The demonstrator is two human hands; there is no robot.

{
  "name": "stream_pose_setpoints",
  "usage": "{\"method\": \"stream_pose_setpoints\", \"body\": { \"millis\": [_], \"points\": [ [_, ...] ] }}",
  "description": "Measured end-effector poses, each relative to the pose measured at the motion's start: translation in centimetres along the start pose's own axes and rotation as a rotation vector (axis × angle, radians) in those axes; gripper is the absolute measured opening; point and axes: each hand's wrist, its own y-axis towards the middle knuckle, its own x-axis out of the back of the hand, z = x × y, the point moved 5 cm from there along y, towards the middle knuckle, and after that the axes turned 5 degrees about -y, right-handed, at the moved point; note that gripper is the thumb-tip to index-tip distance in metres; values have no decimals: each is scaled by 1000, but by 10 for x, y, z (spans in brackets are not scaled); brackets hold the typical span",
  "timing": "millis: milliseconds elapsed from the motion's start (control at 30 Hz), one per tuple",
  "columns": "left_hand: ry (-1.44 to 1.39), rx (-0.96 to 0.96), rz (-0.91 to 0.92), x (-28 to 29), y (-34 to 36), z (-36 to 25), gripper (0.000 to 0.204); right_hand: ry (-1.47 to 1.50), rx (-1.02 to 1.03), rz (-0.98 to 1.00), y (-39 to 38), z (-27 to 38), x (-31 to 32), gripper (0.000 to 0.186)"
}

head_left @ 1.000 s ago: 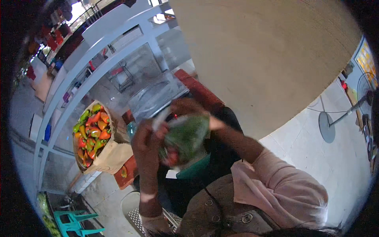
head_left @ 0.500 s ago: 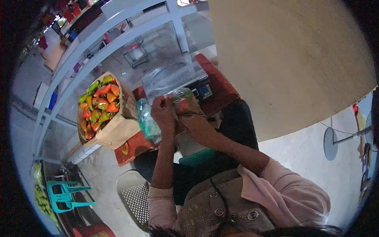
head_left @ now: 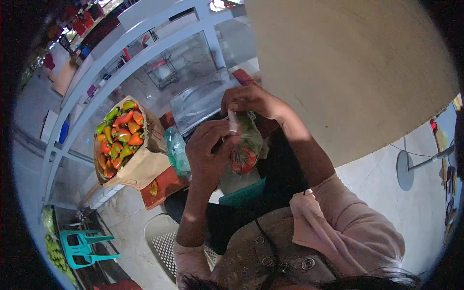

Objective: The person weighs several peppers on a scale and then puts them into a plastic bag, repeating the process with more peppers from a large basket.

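In front of me hangs a clear plastic bag (head_left: pixel 251 135) with green and red produce, apparently peppers, inside; its red end is lowest. My left hand (head_left: pixel 209 145) has its fingers closed on the bag's edge, at the left. Above it, my right hand (head_left: pixel 247 102) pinches the gathered plastic at the top, palm side hidden. Just left of my left hand lies a bundle of greenish clear plastic bags (head_left: pixel 178 152). Behind both hands stands a scale with a metal tray (head_left: pixel 193 104); my right hand partly covers it.
A paper sack (head_left: pixel 147 166) full of red, orange and green peppers (head_left: pixel 121 135) stands at left. One loose pepper (head_left: pixel 153 188) lies on the red bench (head_left: pixel 164 186). A large tan board (head_left: pixel 348 77) rises at right. Teal stool (head_left: pixel 79 249) and pale perforated chair (head_left: pixel 164 241) are lower left.
My right hand has moved up and away to the top of the bag. The bag now hangs upright, its red end turned down toward me. My left hand has shifted slightly right and nearer.
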Motion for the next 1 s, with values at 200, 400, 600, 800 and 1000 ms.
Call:
{"method": "stream_pose_setpoints", "body": {
  "millis": [200, 400, 600, 800, 1000],
  "points": [
    [-285, 141, 83, -13, 20, 0, 11, 479, -233, -243, -57, -56, -68, 31],
    [-339, 484, -215, -6, -10, 89, 8, 1103, -841, -481, -56, -41, -153, 23],
    [58, 304, -148, 5, -27, 75, 9, -417, -264, -355, -50, 19, -52, 20],
    [-140, 90, 66, 14, 2, -36, 10, 69, -15, 16, -11, 33, -7, 18],
    [-61, 173, -119, 18, 19, -13, 9, 886, -322, -279, -46, -7, -101, 19]
  ]
}}
